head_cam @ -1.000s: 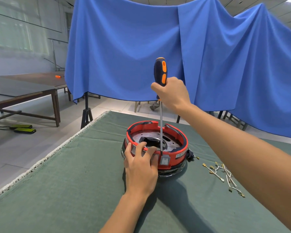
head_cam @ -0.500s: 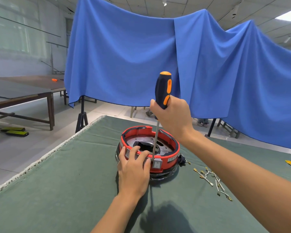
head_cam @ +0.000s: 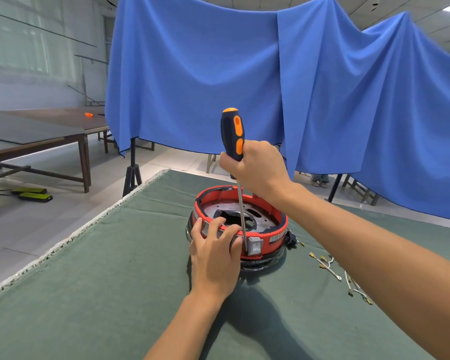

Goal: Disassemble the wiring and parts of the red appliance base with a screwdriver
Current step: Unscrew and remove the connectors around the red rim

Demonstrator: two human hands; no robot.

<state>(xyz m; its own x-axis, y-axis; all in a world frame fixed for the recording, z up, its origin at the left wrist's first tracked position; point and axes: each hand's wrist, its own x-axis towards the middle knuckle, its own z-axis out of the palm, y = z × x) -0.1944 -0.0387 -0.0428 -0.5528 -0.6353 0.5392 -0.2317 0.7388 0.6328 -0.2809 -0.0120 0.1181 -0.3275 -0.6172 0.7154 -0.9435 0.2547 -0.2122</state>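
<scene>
Red round plastic appliance base [head_cam: 269, 231], open at the top with a grey metal plate and a dark opening seen inside, is set on the green cloth-covered surface [head_cam: 102, 281], a little toward 1 o'clock from the middle of the head view. A grey rocker switch [head_cam: 255, 246] is mounted on its near wall, at 6 o'clock of the ring, and a shiny dark rim is seen under the red band.

The left hand [head_cam: 215, 261] is laid on the near-left rim, about 7 o'clock of the base, with its fingers curled over the red edge and clamped on it. The right hand [head_cam: 256, 170] is held above the base, at 12 o'clock from it, with its fingers wrapped tightly round the lower part of the black and orange handle of a long screwdriver [head_cam: 233, 137]. The tool is held almost upright, slightly tilted, and its thin steel shaft is run down across the open inside to the near wall just left of the switch; the tip itself is too small to be made out.

A scatter of loose white wires with brass terminals [head_cam: 338, 274] is laid on the surface at 3 o'clock of the base, apart from it. A small black part is seen touching the base's right side.

A large blue cloth [head_cam: 270, 87] is hung behind the surface at 12 o'clock. Dark wooden tables [head_cam: 37, 136] are stood at 10 o'clock.
</scene>
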